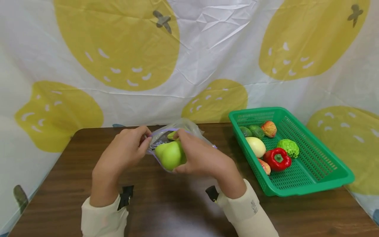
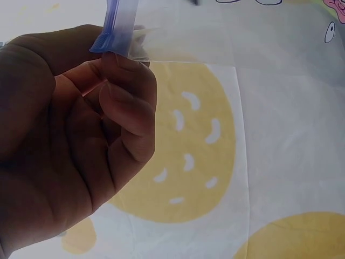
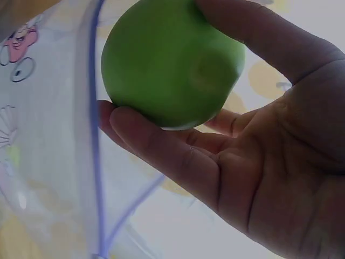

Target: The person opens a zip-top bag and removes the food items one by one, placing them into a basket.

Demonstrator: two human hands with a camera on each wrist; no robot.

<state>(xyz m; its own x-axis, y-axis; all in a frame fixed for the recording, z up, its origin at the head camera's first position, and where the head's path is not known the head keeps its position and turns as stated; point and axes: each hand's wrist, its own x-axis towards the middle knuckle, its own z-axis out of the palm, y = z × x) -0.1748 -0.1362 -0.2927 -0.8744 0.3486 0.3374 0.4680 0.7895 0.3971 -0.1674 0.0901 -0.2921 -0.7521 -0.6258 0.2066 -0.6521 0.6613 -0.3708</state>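
A clear zip bag (image 1: 189,125) with a purple zip edge (image 2: 116,27) and cartoon prints stands open in the middle of the table. My left hand (image 1: 121,151) pinches the bag's left edge between thumb and fingers. With fingers and thumb around it, my right hand (image 1: 202,156) holds a green pear (image 1: 171,157) at the bag's mouth. The pear's narrow end points left in the head view. Beyond it, a small yellow-green piece (image 1: 171,135) shows within the bag opening. In the right wrist view the pear's rounded end (image 3: 161,65) lies beside the purple edge (image 3: 96,162).
A green plastic basket (image 1: 322,151) stands on the right of the brown wooden table (image 1: 74,184). It holds a red bell pepper (image 1: 277,159), a green cabbage (image 1: 288,148), a pale oval (image 1: 256,147) and several other items. A lemon-printed cloth (image 1: 207,49) hangs behind.
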